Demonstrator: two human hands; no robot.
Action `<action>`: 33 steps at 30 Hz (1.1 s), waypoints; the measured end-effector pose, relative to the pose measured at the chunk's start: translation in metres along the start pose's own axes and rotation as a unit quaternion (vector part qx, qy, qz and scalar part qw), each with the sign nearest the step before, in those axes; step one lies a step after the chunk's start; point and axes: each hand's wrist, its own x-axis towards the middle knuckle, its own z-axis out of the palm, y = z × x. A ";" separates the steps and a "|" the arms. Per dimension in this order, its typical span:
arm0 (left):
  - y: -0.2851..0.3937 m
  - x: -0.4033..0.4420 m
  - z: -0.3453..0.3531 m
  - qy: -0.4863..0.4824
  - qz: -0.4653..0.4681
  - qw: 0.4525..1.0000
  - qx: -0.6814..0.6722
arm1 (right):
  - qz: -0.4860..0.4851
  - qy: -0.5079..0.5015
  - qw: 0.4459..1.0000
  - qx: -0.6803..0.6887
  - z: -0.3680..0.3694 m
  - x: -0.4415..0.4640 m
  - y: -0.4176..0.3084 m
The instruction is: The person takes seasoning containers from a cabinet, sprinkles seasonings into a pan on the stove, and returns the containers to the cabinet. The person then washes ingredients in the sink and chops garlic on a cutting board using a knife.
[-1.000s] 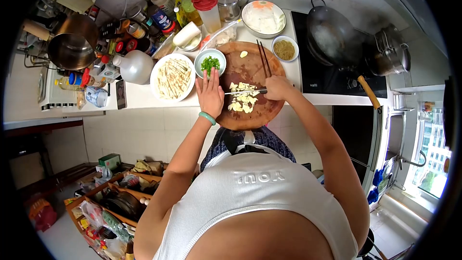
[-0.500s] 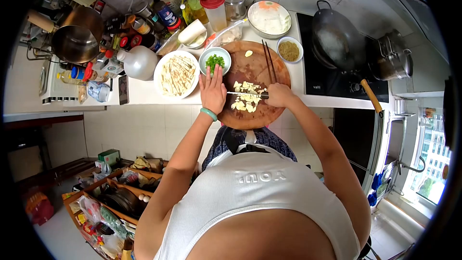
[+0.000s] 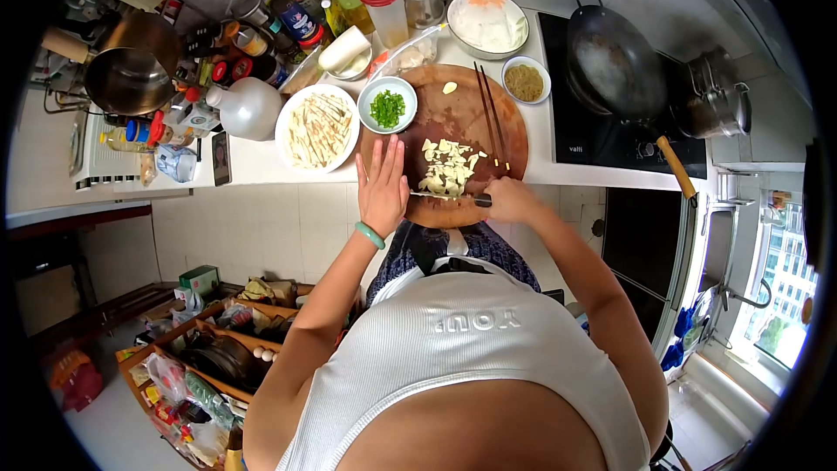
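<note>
My right hand (image 3: 513,200) grips the dark handle of a kitchen knife (image 3: 483,200). Its blade, seen nearly edge-on, crosses the near part of the round wooden cutting board (image 3: 449,126). A pile of chopped pale pieces, apparently garlic (image 3: 447,163), lies just beyond the blade. At the board's left side, my left hand (image 3: 382,187) is stretched flat with fingers extended, close to the blade's tip; whether it touches the blade I cannot tell. A small bowl (image 3: 412,92) of chopped greens stands beyond its fingertips. Dark chopsticks (image 3: 488,109) rest on the board's right side.
Left of the board stands a white plate (image 3: 282,144) of pale strips. A small bowl (image 3: 545,92) of brownish food and a larger bowl (image 3: 488,55) stand behind, right. The wok (image 3: 615,65) sits on the cooktop (image 3: 602,150), its handle reaching toward the counter edge. Bottles crowd the back left.
The knife and my right hand have moved nearer to my body, from within the chopped pile to its near edge. My left hand has also shifted nearer, away from the greens bowl.
</note>
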 end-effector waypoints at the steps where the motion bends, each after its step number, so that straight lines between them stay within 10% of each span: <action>1: -0.001 -0.005 0.006 -0.009 0.007 1.000 -0.005 | 0.005 -0.016 1.000 -0.008 0.005 -0.001 0.002; 33: -0.020 0.058 0.038 0.037 0.018 0.998 0.049 | 0.115 -0.020 0.993 0.022 -0.030 0.030 -0.007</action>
